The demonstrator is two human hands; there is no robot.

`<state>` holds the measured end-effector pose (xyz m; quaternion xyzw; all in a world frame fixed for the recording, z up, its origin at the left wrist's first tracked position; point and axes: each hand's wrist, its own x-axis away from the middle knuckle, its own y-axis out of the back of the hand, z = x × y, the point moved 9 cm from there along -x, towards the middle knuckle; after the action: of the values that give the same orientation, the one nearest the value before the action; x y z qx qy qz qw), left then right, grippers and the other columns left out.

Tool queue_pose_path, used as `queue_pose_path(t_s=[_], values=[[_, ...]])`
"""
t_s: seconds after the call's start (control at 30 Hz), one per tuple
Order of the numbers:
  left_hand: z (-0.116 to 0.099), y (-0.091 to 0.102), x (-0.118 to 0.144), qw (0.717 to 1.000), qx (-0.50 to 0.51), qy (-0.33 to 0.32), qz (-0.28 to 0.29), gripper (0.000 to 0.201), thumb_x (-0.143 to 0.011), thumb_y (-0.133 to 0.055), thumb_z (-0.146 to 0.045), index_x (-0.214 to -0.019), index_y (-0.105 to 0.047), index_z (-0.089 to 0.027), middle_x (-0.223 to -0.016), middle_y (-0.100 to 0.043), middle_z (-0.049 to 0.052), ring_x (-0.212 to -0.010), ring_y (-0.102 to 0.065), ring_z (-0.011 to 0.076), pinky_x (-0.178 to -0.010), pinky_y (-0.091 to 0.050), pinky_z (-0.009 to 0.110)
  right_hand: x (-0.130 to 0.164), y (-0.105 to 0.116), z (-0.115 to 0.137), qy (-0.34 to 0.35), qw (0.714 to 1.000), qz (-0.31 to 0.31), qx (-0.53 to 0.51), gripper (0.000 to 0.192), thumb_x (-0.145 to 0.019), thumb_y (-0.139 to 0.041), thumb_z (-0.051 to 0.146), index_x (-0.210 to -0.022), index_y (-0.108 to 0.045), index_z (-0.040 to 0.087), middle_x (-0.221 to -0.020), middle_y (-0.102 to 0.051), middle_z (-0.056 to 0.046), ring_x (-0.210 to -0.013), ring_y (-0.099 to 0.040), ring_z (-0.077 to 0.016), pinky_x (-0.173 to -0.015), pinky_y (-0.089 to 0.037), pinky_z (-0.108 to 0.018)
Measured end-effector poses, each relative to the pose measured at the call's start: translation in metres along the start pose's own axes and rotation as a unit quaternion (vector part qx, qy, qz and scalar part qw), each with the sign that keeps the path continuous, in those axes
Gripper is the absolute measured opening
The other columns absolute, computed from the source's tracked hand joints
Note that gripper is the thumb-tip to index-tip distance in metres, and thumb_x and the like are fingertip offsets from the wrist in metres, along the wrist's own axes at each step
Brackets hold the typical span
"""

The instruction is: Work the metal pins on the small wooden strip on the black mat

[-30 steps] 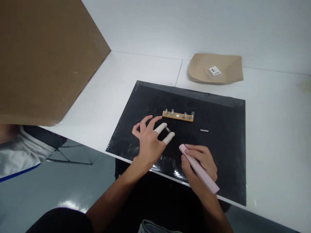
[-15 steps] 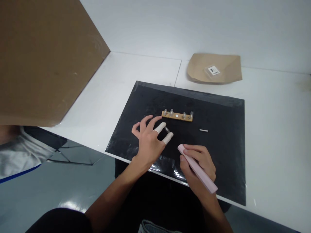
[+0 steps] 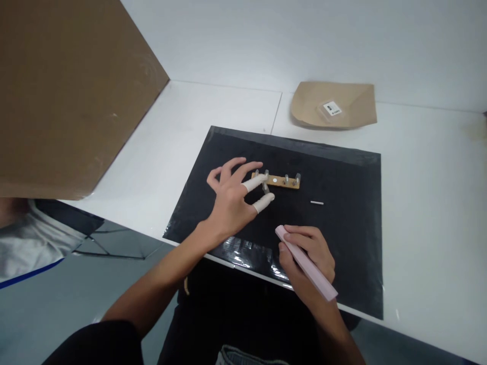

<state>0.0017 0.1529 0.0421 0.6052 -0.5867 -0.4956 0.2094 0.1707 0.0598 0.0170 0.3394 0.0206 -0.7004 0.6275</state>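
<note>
The left hand (image 3: 232, 203) hovers over the middle of a black rectangular mat (image 3: 342, 167) on the white tabletop (image 3: 429, 167). Its thumb and forefinger wear white finger cots, and their grip is clamped on a small grey metal cylinder (image 3: 265, 188), held at the left end of a narrow tan strip board (image 3: 283, 181) studded with upright metal posts. The other fingers are spread toward 11 o'clock.

At 5 o'clock from that hand, the right hand (image 3: 306, 256) rests on the mat's near part, its grip closed around a long pale pink bar (image 3: 306, 263) that points toward 10 o'clock.

A thin white pin (image 3: 316, 203) lies loose on the mat, at 4 o'clock from the strip board and apart from it. A tan paper pouch with a small labelled packet (image 3: 335, 104) sits beyond the mat at 1 o'clock. A large brown cardboard panel (image 3: 64, 91) stands at 9 o'clock.
</note>
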Motion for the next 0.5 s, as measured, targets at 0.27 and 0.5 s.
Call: queue_pose_path(t_s=[0.27,0.5], values=[[0.002,-0.025,-0.037,0.988,0.024,-0.113,0.098,0.023,-0.090,-0.082,-0.035,-0.111,-0.077,-0.028,-0.144,-0.071,0.004,-0.146,-0.050,0.0343,-0.116,-0.018,0.060,0.004,-0.002,-0.004,-0.023,1.000,0.007,-0.014,0.026,-0.091,-0.069,0.005,-0.110,-0.069,0.022,-0.110,-0.071,-0.005,-0.097,-0.074,-0.0148,-0.083,-0.066,-0.028],[-0.002,-0.041,-0.042,0.982,0.014,-0.124,0.144,0.022,-0.092,-0.080,-0.032,-0.114,-0.077,-0.028,-0.147,-0.069,0.004,-0.149,-0.047,0.0343,-0.120,-0.014,0.062,0.005,-0.003,-0.005,-0.024,0.999,0.009,-0.019,0.027,-0.090,-0.068,0.004,-0.110,-0.069,0.023,-0.110,-0.071,-0.005,-0.097,-0.074,-0.0159,-0.083,-0.066,-0.030]])
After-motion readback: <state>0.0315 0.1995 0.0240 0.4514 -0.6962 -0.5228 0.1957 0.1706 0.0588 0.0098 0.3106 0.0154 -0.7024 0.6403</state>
